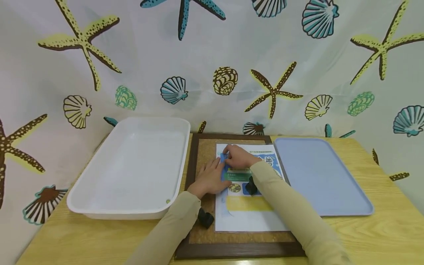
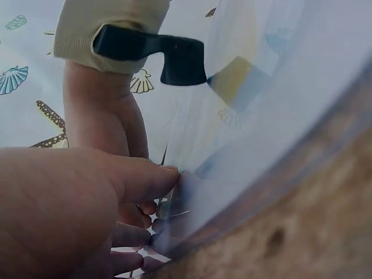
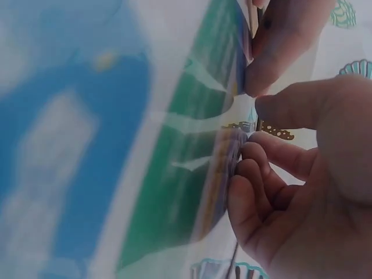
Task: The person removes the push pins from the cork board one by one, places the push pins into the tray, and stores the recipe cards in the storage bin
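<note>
A printed sheet (image 1: pixel 248 222), glossy and mostly white with blue, green and yellow areas, lies on a cork board (image 1: pixel 207 235) in a dark brown frame. My left hand (image 1: pixel 211 177) rests on the sheet's left part, fingers extended and thumb spread. Above it, my right hand (image 1: pixel 239 157) touches the sheet near its upper left, by a blue area (image 1: pixel 223 158), with its fingers bent. In the right wrist view, the right fingertips (image 3: pixel 243 200) meet the glossy surface. Thumb and index tips stand slightly apart; whether they hold film or a small piece is unclear.
A deep white tray (image 1: pixel 129 167) stands left of the board, and a shallow light-blue tray (image 1: pixel 318 173) lies to its right. All sit on a wooden table (image 1: pixel 391 224). Behind hangs a curtain (image 1: pixel 205 48) printed with starfish and shells. Black wrist cameras (image 1: pixel 205 218) sit at both cuffs.
</note>
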The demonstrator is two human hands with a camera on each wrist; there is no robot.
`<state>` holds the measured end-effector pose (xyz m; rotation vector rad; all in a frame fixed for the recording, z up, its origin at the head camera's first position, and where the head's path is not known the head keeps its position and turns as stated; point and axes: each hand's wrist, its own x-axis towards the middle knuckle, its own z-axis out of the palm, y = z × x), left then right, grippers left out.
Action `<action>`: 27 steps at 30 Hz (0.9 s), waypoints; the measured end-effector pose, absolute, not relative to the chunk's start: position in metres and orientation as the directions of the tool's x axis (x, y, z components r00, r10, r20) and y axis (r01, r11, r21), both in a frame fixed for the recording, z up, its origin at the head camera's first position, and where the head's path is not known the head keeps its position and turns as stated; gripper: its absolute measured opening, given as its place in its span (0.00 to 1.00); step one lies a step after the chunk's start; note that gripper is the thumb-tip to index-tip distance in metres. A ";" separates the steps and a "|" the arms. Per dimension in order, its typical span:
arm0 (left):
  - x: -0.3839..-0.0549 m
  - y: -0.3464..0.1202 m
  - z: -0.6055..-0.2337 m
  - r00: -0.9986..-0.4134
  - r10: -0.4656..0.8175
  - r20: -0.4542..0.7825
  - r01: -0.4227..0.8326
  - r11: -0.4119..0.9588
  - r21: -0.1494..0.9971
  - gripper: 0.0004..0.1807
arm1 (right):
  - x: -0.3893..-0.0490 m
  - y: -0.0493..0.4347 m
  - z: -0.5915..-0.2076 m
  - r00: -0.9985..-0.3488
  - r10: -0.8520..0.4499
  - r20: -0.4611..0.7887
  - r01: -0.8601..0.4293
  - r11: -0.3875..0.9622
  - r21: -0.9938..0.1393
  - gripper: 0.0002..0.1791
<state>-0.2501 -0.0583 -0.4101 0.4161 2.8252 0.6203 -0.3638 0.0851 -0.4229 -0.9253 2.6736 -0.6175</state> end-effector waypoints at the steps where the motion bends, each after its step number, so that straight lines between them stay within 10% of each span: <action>1: -0.249 -0.059 -0.411 -0.937 0.315 -0.152 0.224 0.874 0.431 0.40 | -0.366 0.083 -0.426 -0.768 -0.632 -0.101 -0.520 0.708 -0.479 0.16; 27: -0.255 -0.057 -0.410 -0.959 0.267 -0.094 0.209 0.893 0.398 0.33 | -0.366 0.057 -0.406 -0.851 -0.520 -0.073 -0.437 0.780 -0.448 0.10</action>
